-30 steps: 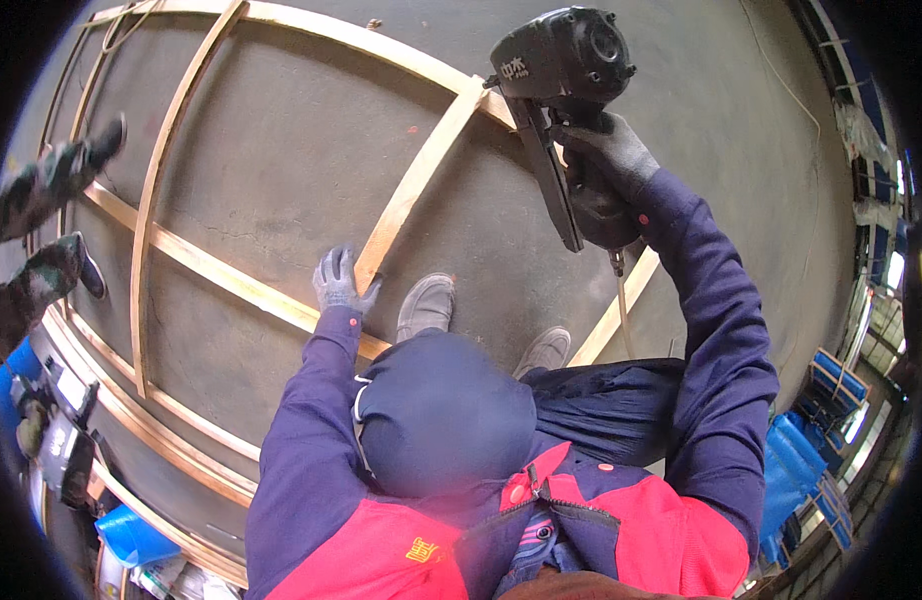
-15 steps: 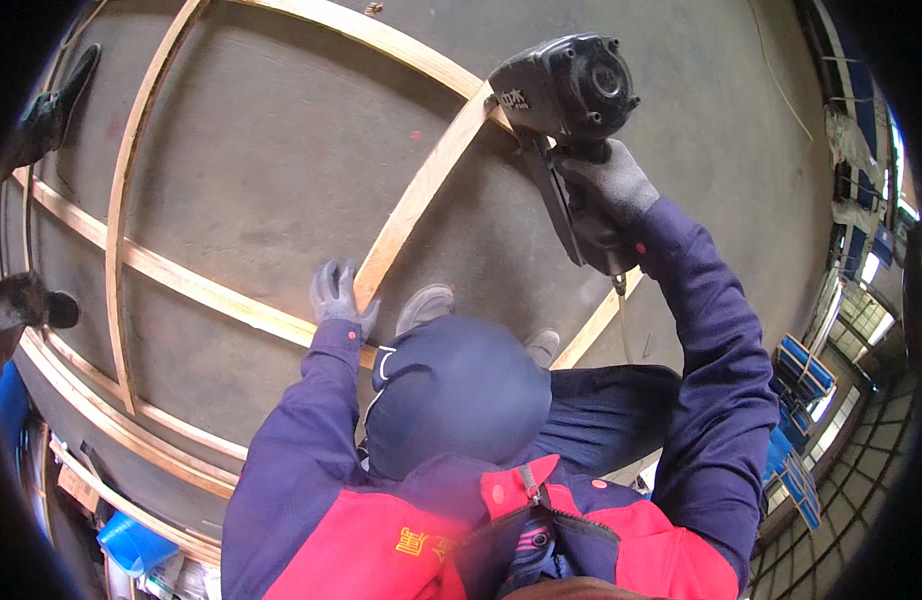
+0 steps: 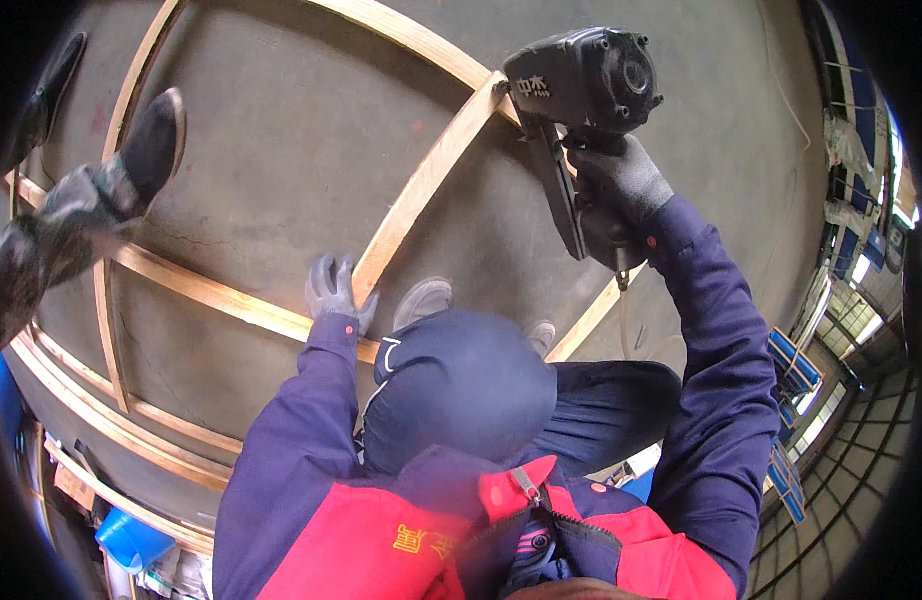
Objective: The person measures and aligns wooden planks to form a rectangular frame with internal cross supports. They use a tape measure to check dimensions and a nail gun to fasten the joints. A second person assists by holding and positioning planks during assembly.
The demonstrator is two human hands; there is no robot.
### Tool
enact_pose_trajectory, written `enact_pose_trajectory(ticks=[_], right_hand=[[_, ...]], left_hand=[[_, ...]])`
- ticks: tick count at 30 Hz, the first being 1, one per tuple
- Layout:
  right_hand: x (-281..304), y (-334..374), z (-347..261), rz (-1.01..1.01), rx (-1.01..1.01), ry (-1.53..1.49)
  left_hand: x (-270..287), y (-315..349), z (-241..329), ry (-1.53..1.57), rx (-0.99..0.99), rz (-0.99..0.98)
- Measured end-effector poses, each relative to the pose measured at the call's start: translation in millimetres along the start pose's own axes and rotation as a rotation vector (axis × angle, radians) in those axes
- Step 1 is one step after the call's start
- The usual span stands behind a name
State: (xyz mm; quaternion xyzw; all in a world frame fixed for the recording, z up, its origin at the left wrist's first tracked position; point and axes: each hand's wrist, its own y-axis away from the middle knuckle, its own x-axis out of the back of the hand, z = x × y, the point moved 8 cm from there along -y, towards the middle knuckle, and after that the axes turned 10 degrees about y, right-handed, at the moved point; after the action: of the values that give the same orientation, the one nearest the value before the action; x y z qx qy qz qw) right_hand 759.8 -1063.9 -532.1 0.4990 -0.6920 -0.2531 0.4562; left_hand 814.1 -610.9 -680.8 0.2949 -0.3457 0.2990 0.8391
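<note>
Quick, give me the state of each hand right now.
Left hand: open, gloved, pressed flat on the pale wooden frame slat.
Right hand: closed, gloved, gripping the black pneumatic nail gun.

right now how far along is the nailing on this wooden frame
Done: the long slats of the wooden frame already lie laid out in a grid on the concrete floor. In hand: the right hand holds the black nail gun with its nose at the far joint of the diagonal slat, while the left hand presses the slat's near end. Left: which other joints are fastened cannot be told.
</note>
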Motion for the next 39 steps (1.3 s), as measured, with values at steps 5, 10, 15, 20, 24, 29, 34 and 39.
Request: enact_pose_trajectory(ticks=[5, 10, 15, 20, 24, 29, 34, 39], right_hand=[[7.5, -3.8, -6.4, 0.075, 0.078, 0.088], [5.8, 2.6, -12.0, 0.054, 0.044, 0.010], [8.6, 1.5, -5.9, 0.007, -0.017, -0.136], [15.3, 4.2, 5.8, 0.128, 0.124, -0.042], [3.1, 27.0, 14.8, 0.075, 0.092, -0.109], [14.0, 106.2, 41.5, -0.046, 0.073, 0.221], [25.3, 221.3, 92.0, 0.028, 0.439, 0.624], [33.4, 312.5, 197.6, -0.104, -0.134, 0.320]], left_hand=[[-0.9, 0.3, 0.6, -0.024, -0.010, 0.014], [-0.3, 0.6, 0.1, -0.039, -0.029, 0.030], [3.2, 1.2, 2.1, -0.047, -0.050, 0.049], [-3.4, 0.3, -2.3, -0.051, -0.044, 0.054], [-5.1, 2.7, -4.1, -0.050, -0.057, 0.069], [6.6, -0.2, 9.2, -0.099, -0.025, 0.095], [23.1, 4.2, 24.2, -0.174, 0.092, -0.011], [84.2, 216.3, 73.0, -0.192, 0.342, 0.051]])
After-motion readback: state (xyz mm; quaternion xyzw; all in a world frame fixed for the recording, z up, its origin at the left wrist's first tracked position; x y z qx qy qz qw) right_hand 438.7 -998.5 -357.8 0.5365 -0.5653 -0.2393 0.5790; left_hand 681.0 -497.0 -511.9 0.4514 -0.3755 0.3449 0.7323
